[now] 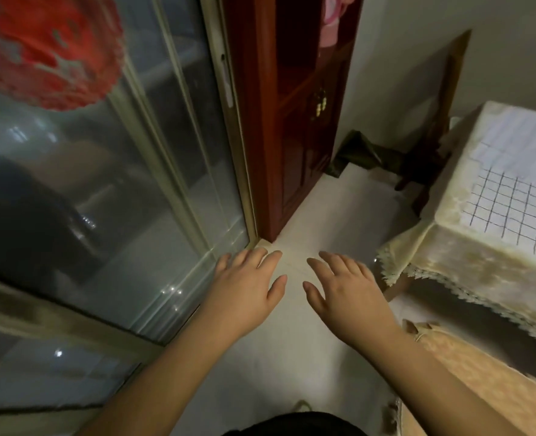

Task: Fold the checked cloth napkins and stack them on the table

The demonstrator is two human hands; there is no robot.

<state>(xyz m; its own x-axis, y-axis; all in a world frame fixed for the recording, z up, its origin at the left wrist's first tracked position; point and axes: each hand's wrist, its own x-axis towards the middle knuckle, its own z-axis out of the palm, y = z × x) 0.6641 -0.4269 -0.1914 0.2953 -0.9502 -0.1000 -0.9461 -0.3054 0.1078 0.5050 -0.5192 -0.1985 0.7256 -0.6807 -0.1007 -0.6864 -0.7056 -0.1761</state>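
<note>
Head view: you held both hands out in front of you, palms down, above the pale floor [339,215]. Your left hand [247,287] had its fingers straight and slightly spread; it held nothing. Your right hand [345,291] was the same, fingers extended and relaxed, nothing in it. The two hands were near each other, thumbs facing inward, not touching.

Checked cloth napkins [518,190] lay on the counter [468,256] at your far right, well apart from both hands. One napkin showed dark grid lines on white; another behind it, paler, possibly overlapped by the first, though that edge of the frame was blurred and you could not tell how many there were. The counter was covered by a cream cloth with a lace-trimmed hem [433,278] hanging over its side.

A sliding glass door [118,199] ran along your left, with a red paper decoration [46,48] stuck on the glass. A reddish-brown wooden cabinet [279,121] stood beside the door frame. A peach-coloured patterned fabric [474,379] lay under your right forearm.
</note>
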